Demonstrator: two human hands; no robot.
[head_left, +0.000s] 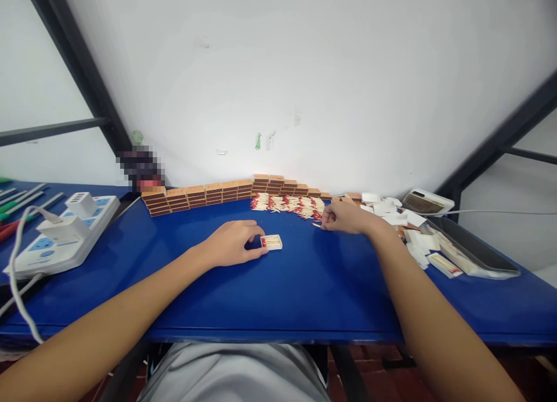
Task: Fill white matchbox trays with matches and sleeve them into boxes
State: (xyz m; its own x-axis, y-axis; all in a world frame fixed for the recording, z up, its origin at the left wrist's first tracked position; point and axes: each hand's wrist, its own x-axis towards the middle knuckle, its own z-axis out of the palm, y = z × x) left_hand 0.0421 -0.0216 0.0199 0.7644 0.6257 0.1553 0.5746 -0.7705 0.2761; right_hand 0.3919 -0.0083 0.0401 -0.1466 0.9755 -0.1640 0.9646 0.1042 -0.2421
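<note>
Head view: one open matchbox tray (275,249), holding matches (272,241), lay on the blue table (261,297), its left end clasped between the thumb and fingers of the left hand (237,243). Right hand (344,218): fingertips pinched at least one match (317,225) near the loose heap (289,205). Likely hazards: uneven pressure could have tipped the tray; a careless sweep, scattered the heap.

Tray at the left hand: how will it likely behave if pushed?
The tray is probably light, being small and thin-walled, and may slide easily on the smooth, glossy table. It seems unlikely to tip, being low and wide-based. The loose matches could shift or spill if jolted, since its top is open.
</note>
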